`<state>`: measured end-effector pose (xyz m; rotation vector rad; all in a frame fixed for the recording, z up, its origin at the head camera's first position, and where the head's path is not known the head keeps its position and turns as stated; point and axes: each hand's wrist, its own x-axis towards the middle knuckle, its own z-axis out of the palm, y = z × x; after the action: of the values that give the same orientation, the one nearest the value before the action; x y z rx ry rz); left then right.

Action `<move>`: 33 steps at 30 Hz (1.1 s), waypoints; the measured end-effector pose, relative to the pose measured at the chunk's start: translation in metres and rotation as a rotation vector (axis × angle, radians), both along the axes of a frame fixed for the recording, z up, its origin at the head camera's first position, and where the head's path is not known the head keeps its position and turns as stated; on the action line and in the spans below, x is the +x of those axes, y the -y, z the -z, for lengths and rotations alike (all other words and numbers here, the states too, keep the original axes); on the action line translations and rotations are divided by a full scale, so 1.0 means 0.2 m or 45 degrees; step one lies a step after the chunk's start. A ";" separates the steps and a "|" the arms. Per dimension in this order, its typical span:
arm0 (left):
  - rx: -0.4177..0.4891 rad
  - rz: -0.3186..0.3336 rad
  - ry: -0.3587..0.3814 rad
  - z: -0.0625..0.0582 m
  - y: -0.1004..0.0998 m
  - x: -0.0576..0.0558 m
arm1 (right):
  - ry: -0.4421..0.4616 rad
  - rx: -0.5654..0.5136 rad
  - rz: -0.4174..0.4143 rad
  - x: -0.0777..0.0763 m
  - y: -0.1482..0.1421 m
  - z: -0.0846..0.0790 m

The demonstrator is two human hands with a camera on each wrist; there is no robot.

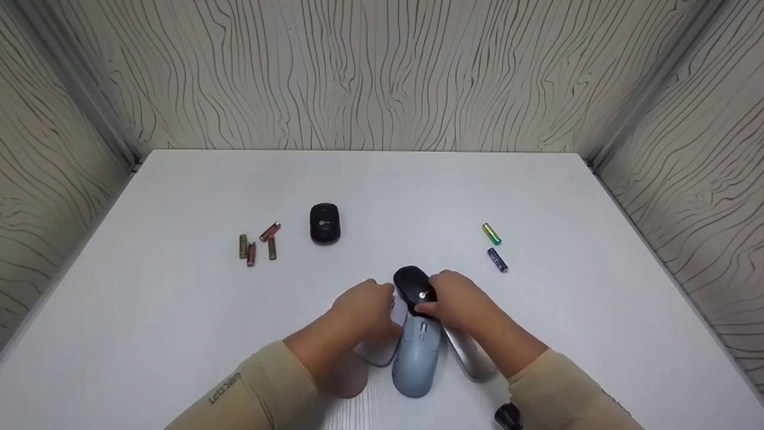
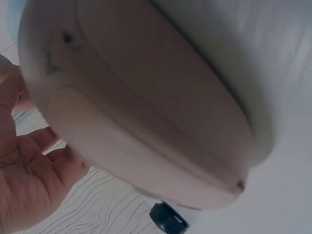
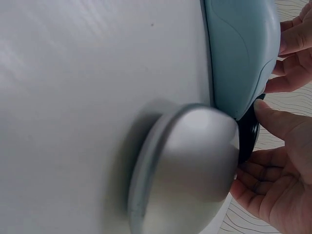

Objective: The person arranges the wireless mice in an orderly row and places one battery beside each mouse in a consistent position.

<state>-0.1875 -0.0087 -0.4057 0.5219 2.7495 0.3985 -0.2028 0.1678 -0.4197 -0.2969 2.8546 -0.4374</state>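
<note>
My right hand (image 1: 462, 301) grips a black mouse (image 1: 412, 283), thumb on its near end and fingers along its right side. In the right wrist view, the thumb and fingers of that hand close round the black mouse (image 3: 248, 129). My left hand (image 1: 367, 310) holds a white mouse (image 1: 382, 352) with thumb and fingers, covering much of it. Between the hands lies a light blue mouse (image 1: 416, 361). A pinkish mouse (image 1: 349, 377) sits under the left wrist and fills the left wrist view. Beneath the right wrist is a silver mouse (image 1: 474, 358).
Farther back on the white table (image 1: 179, 298) stands another black mouse (image 1: 324, 224). Several red and olive batteries (image 1: 251, 254) lie left of it. At the right are a green-yellow battery (image 1: 492, 233) and a blue one (image 1: 497, 260). A small black object (image 1: 507, 416) shows by the right sleeve.
</note>
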 end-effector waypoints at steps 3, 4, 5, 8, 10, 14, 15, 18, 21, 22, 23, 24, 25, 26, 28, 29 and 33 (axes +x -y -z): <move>-0.018 0.014 -0.031 0.02 -0.01 0.01 | -0.014 -0.003 -0.004 0.00 0.00 0.00; -0.025 0.016 -0.045 0.03 -0.02 0.01 | -0.017 -0.005 -0.005 0.00 0.00 0.00; -0.028 0.014 -0.052 0.03 -0.02 0.01 | -0.019 -0.006 -0.006 0.00 -0.01 0.00; -0.037 0.006 -0.061 0.04 -0.03 0.01 | -0.023 -0.005 -0.008 0.00 -0.01 0.01; -0.049 0.001 -0.062 0.04 -0.03 0.01 | -0.027 -0.006 -0.010 0.00 -0.01 0.01; -0.080 -0.006 -0.055 0.03 -0.02 0.01 | -0.034 -0.004 -0.015 0.00 -0.01 0.01; -0.084 -0.009 -0.051 0.03 -0.02 0.01 | -0.036 -0.006 -0.016 0.00 -0.01 0.01; -0.076 -0.019 -0.047 0.01 -0.01 0.01 | -0.032 -0.008 -0.016 0.00 -0.01 0.01; -0.061 -0.035 -0.051 0.00 0.01 0.01 | -0.026 -0.015 -0.010 0.00 -0.01 0.01; -0.055 -0.040 -0.057 0.00 0.01 0.00 | -0.025 -0.017 -0.009 0.00 -0.01 0.01; -0.053 -0.044 -0.065 0.01 0.02 0.00 | -0.026 -0.019 -0.010 0.00 -0.01 0.01; -0.049 -0.049 -0.071 0.01 0.02 0.00 | -0.028 -0.021 -0.012 0.00 -0.01 0.01; -0.045 -0.053 -0.076 0.01 0.03 -0.01 | -0.028 -0.018 -0.013 0.00 -0.01 0.01; -0.039 -0.056 -0.084 0.02 0.03 -0.01 | -0.029 -0.013 -0.015 0.00 -0.01 0.01; -0.032 -0.062 -0.096 0.02 0.04 -0.02 | -0.029 0.000 -0.018 0.00 0.00 0.01; -0.028 -0.064 -0.100 0.02 0.05 -0.02 | -0.027 0.007 -0.017 0.00 0.00 0.01; -0.012 -0.075 -0.101 0.02 0.06 -0.03 | -0.016 0.027 -0.008 0.00 0.00 0.01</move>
<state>-0.1937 -0.0211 -0.4092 0.4650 2.8473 0.3862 -0.2025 0.1683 -0.4218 -0.3053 2.8682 -0.4048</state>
